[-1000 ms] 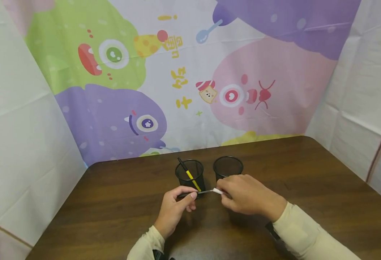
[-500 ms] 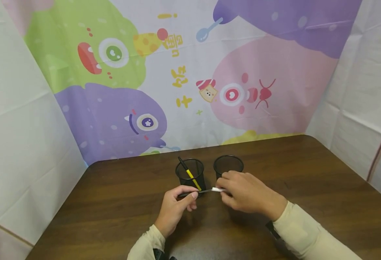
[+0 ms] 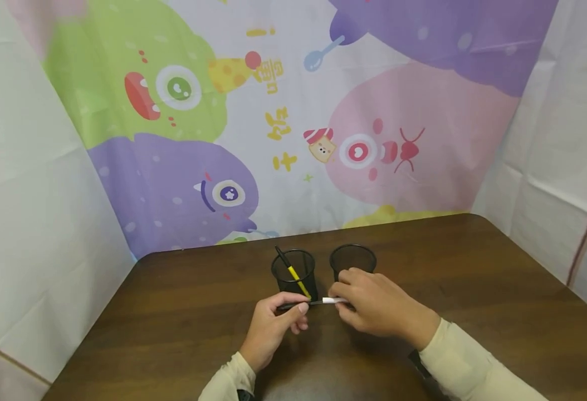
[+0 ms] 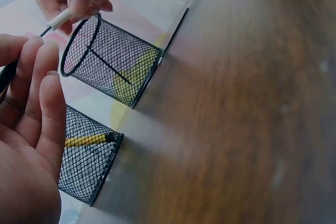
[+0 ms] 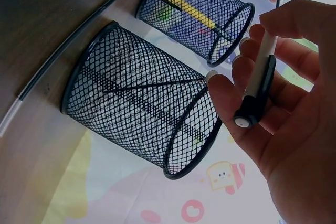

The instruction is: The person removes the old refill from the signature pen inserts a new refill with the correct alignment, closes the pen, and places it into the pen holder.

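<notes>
My left hand (image 3: 269, 328) pinches the black section (image 3: 288, 306) of a pen between thumb and fingers. A thin refill (image 3: 316, 302) sticks out of it toward the right. Facing it, my right hand (image 3: 381, 305) holds the white pen barrel (image 5: 257, 72), whose black clip and push button show in the right wrist view. The refill's end runs into the barrel's opening, and a short length stays bare between the two parts. Both hands are above the table, just in front of two black mesh pen cups.
The left cup (image 3: 284, 284) holds a yellow and black pen (image 3: 293, 273) leaning on its rim. Behind my right hand stands the other cup (image 3: 352, 257). A thin black tube with a clear end (image 5: 58, 51) lies on the wooden table (image 3: 173, 312) beside that cup. A cartoon cloth hangs behind.
My right hand has moved slightly left with the white barrel, and the bare stretch of refill between the parts is shorter. My left hand keeps its pinch. The head view has tilted a little.
</notes>
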The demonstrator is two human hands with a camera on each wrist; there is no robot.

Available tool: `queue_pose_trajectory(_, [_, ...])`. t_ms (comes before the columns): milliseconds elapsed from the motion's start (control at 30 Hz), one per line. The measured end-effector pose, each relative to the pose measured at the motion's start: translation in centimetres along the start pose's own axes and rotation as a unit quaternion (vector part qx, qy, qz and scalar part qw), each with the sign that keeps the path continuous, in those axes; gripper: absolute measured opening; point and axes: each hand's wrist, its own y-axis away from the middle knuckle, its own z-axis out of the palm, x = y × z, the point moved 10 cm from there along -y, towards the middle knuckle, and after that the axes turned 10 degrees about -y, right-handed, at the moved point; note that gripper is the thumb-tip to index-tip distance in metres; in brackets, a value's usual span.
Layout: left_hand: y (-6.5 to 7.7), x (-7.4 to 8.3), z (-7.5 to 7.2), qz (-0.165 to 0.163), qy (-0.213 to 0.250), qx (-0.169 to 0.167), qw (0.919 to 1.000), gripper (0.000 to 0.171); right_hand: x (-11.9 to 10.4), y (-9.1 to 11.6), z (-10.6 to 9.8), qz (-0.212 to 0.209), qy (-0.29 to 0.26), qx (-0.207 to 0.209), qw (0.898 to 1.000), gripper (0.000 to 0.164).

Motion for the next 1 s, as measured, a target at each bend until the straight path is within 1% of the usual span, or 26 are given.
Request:
queue_pose_trajectory(100, [0.1,0.0,0.2,0.001,0.006,-0.005,1.0,0.031,-0.1,0.1,0.1,-0.004,0.0,0.008,1.0,0.009])
queue_pose_trajectory(267, [0.0,0.1,0.3,0.012,0.011,-0.01,0.9998,0.027,-0.4,-0.1,0.1,-0.016,0.006,0.018,1.0,0.008])
queue_pose_trajectory(533, [0.0,0.2,0.3,0.02,0.005,-0.018,0.9996,0.027,-0.7,-0.2,0.4,-0.023,0.0,0.011,1.0,0.01])
queue_pose_trajectory(767, [0.0,0.1,0.4,0.014,0.003,-0.017,0.9998,0.027,-0.9,-0.2,0.4,-0.033,-0.014,0.025,0.999,0.016])
queue_pose_trajectory(1000, [-0.1,0.0,0.6,0.013,0.001,-0.021,0.9997,0.026,-1.2,-0.1,0.4,-0.042,-0.01,0.031,0.999,0.015])
